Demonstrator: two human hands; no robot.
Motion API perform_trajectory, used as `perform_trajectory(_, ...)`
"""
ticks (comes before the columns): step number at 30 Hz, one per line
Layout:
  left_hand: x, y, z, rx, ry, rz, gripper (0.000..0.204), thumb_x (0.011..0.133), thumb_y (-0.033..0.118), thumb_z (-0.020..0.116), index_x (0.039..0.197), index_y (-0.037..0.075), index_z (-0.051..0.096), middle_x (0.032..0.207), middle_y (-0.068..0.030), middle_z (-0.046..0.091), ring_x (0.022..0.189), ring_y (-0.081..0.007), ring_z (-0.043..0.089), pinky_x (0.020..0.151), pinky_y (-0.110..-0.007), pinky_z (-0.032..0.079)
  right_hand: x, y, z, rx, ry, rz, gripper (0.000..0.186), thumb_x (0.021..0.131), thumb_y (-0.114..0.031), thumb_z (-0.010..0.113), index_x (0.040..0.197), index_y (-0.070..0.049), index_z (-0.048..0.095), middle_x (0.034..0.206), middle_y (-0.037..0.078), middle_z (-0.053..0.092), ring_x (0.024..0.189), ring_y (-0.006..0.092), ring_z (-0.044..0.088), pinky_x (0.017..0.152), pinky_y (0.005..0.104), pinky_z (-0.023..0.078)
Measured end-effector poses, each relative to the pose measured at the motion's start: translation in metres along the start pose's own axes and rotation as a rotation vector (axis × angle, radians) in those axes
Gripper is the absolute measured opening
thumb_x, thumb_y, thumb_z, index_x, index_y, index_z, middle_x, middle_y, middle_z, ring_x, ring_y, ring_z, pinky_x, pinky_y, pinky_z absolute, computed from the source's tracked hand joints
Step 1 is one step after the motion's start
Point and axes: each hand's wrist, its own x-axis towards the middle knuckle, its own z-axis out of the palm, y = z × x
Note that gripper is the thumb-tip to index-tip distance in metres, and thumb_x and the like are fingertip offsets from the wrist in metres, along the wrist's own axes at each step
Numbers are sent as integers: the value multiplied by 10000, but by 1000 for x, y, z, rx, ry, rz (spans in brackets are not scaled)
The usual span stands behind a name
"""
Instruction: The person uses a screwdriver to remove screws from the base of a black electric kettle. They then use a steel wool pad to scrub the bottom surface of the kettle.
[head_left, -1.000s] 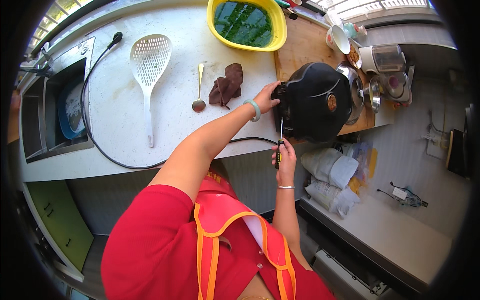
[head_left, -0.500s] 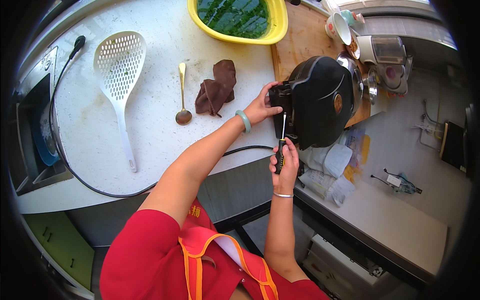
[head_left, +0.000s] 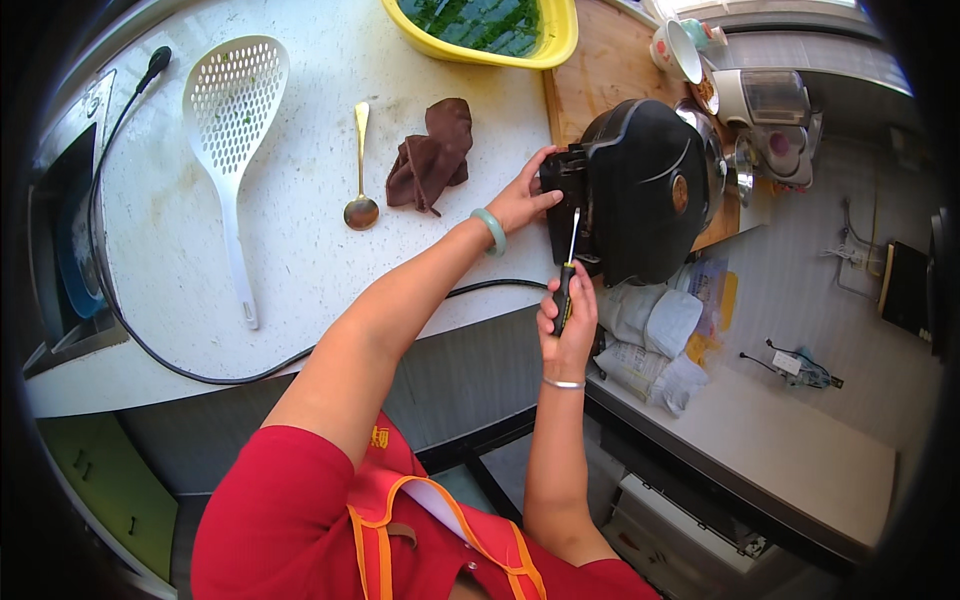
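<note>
At two o'clock, gripping black appliance [head_left: 645,195] with left hand [head_left: 518,202], pinching screwdriver [head_left: 563,300] in right hand [head_left: 574,335], risking a jabbed left thumb [head_left: 546,201] from any slip!

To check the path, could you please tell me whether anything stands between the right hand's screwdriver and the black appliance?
Nothing visible does: the right hand holds the screwdriver with its tip at the black appliance; the left hand is beside that tip, not between.
</note>
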Motion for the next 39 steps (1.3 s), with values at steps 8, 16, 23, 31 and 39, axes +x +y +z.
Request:
perform_trajectory(8, 3, -10, -4, -62, 10, -10, 603, 911, 149, 515, 1409, 278, 203, 1209, -41, 505, 1020, -135, 504, 779, -297, 455, 10, 3, 5, 65, -22, 6, 265, 926, -175, 499, 1170, -73, 485, 812, 88, 551, 506, 99, 460, 368, 190, 347)
perform_trajectory(16, 3, -10, -4, -72, 15, 26, 557, 925, 195, 505, 1400, 277, 227, 1194, -19, 529, 1056, -128, 498, 799, -293, 459, 4, 11, 7, 24, -13, 25, 294, 924, -194, 513, 1177, -49, 472, 811, 86, 545, 504, 95, 459, 366, 186, 345)
perform_trajectory(23, 5, -2, -6, -78, 46, 5, 525, 923, 148, 481, 1383, 251, 250, 1111, -45, 541, 910, -117, 533, 696, -283, 479, 8, 10, 15, -37, 15, 20, 311, 924, -193, 513, 1192, -44, 464, 817, 87, 546, 522, 98, 468, 376, 186, 349)
perform_trajectory(31, 5, -5, -4, -136, 18, 27, 498, 931, 158, 474, 1373, 234, 259, 1228, -34, 473, 1025, -153, 521, 788, -336, 499, 24, 5, 39, -77, -4, -13, 297, 943, -195, 469, 1209, -62, 451, 830, 72, 533, 525, 92, 454, 374, 181, 350)
perform_trajectory(39, 3, -2, 0, -202, 37, 6, 466, 941, 160, 449, 1366, 235, 275, 1135, -70, 530, 981, -166, 541, 764, -329, 501, 24, 6, 51, -230, 33, -160, 359, 959, -191, 425, 1296, -74, 398, 819, 39, 499, 523, 76, 433, 370, 190, 335)
